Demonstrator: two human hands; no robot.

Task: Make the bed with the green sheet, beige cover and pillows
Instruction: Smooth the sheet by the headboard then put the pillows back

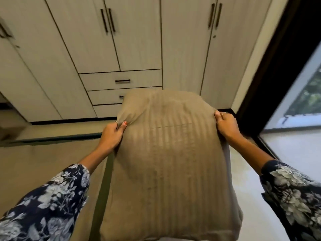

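Pinching opposite upper corners, the pillow (170,153) is held by left hand (111,136) and right hand (225,126), fingers closed on fabric. Soft, light handling is judged likely; corners are judged the best hold.

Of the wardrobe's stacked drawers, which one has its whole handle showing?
The top drawer: its dark bar handle is fully visible. The second drawer's handle is partly hidden by the beige pillow both hands hold.

Bed (43,164) under a beige cover (57,153), low on the left.
The cover lies flat over the bed top, with a green sheet (57,137) showing as a thin dark band along the far edge. A greenish strip runs down the near side edge. Pale floor (246,197) lies to the right; whether the pillow touches the bed cannot be told.
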